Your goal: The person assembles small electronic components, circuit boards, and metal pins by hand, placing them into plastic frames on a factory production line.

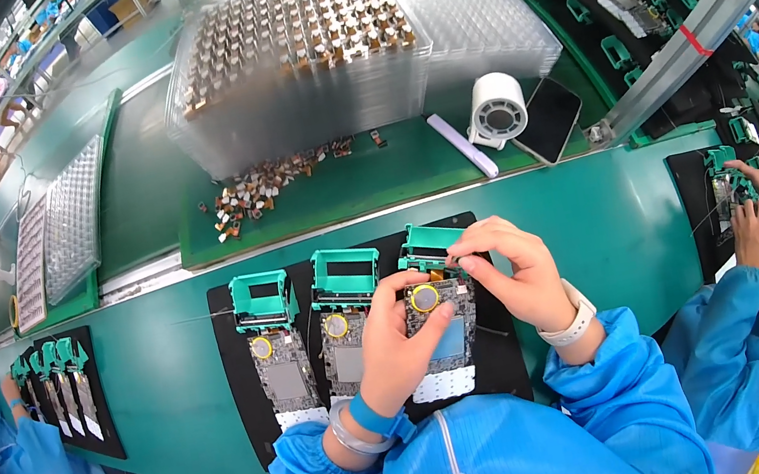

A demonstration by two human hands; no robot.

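Note:
My left hand (pixel 391 347) is closed on the edges of a dark circuit board (pixel 460 312), thumb and fingers on either side of a round yellow-rimmed disc (pixel 425 298). At the board's far end sits a green plastic frame (pixel 418 238). My right hand (pixel 520 275) pinches at that frame's right side; whatever lies between its fingertips is too small to name. Two similar boards, a middle one (pixel 345 357) and a left one (pixel 284 376), lie alongside with their own green frames (pixel 342 256) (pixel 257 281). All three rest on a black mat (pixel 242 388).
Beyond the mat are a pile of small parts (pixel 260 193), a stack of clear trays (pixel 306 108), a lavender bar (pixel 462 146), a white fan (pixel 496 107) and a phone (pixel 550 119). Empty-pocketed trays (pixel 74 220) stand left. Co-workers sit on both sides, one hand (pixel 752 232) at right.

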